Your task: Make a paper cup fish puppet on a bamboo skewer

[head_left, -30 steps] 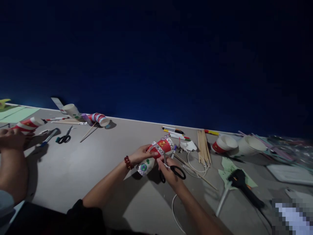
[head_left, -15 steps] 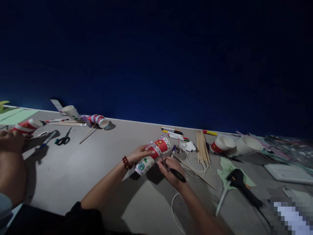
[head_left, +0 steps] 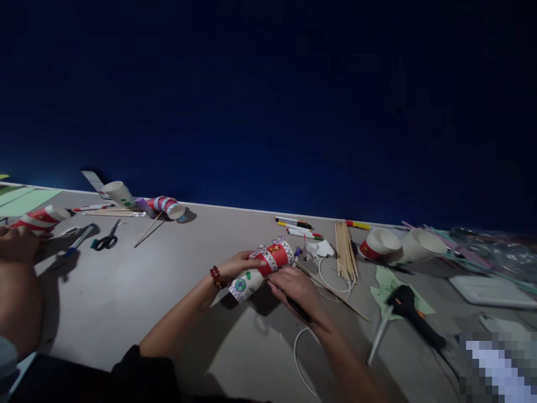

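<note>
My left hand (head_left: 241, 264), with a red bead bracelet at the wrist, is closed round a decorated paper-cup piece (head_left: 262, 267): red and white cups joined end to end, with zigzag trim and a green-blue sticker. My right hand (head_left: 296, 288) is closed on black-handled scissors (head_left: 298, 309) and rests against the underside of the cup piece. The scissor blades are hidden behind my fingers. Both hands hover just above the grey table (head_left: 146, 291).
Wooden sticks (head_left: 346, 249), markers (head_left: 296, 226), two paper cups (head_left: 398, 245), a black glue gun (head_left: 413, 316) and white cord (head_left: 300, 352) lie to the right. At left another person's hand (head_left: 19, 243) holds a red cup (head_left: 42, 217), near scissors (head_left: 104, 239) and more cups (head_left: 168, 205).
My right hand has turned over and moved in under the cup piece, so the scissors' handles, plainly seen before, are now mostly covered. The cup piece has shifted slightly down and left.
</note>
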`<state>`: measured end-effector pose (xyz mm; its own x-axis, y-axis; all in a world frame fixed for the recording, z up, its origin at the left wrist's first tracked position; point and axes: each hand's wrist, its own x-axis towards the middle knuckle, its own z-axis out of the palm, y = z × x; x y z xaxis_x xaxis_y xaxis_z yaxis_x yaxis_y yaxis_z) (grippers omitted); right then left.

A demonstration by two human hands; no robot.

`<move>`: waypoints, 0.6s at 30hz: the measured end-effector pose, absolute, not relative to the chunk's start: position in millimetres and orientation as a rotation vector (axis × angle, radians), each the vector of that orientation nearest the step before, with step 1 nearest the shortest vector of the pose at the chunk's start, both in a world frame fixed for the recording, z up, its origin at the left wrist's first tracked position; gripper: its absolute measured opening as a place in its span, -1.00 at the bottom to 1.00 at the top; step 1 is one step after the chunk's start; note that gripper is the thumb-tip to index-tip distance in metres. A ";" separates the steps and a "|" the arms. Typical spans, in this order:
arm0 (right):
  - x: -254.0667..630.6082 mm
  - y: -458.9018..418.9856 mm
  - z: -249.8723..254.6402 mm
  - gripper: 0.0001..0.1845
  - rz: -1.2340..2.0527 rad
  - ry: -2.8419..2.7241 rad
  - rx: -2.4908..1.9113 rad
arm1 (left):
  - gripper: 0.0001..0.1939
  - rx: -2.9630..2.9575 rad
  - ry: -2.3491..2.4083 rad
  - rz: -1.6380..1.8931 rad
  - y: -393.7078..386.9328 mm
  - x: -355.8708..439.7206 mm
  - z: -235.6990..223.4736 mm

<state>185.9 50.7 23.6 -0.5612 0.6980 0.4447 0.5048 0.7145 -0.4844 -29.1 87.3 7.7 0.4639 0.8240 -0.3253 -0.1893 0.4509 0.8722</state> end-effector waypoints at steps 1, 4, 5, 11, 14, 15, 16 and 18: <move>187.3 53.0 19.3 -0.79 0.302 -2.391 -0.841 | -0.53 0.876 0.856 0.720 87.3 -29.3 6.8; 192.3 59.1 10.7 -0.76 0.135 -2.553 -0.711 | -0.53 0.873 0.837 0.666 86.7 -29.5 4.5; 194.0 60.7 9.9 -0.77 0.117 -2.560 -0.709 | -0.54 0.872 0.833 0.648 86.5 -29.4 4.0; 198.4 62.2 19.3 -0.74 0.317 -2.530 -0.761 | -0.49 0.914 0.839 0.715 85.5 -26.1 3.1; 192.7 52.9 18.9 -0.69 0.645 -2.233 -0.999 | -0.45 1.029 0.861 0.812 85.4 -24.1 3.8; 189.1 48.6 16.6 -0.64 0.737 -2.098 -1.085 | -0.44 1.069 0.874 0.837 85.5 -23.7 3.8; 184.8 44.4 13.7 -0.60 0.826 -1.965 -1.151 | -0.44 1.112 0.893 0.860 85.7 -23.5 3.5; 174.5 36.7 7.7 -0.60 1.093 -1.584 -1.227 | -0.46 1.212 0.946 0.902 86.4 -23.5 2.3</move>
<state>174.5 36.7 7.7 -0.1755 0.9794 0.0997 0.2543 0.1429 -0.9565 -23.5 86.4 2.3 0.3492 0.9314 -0.1028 -0.0578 0.1309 0.9897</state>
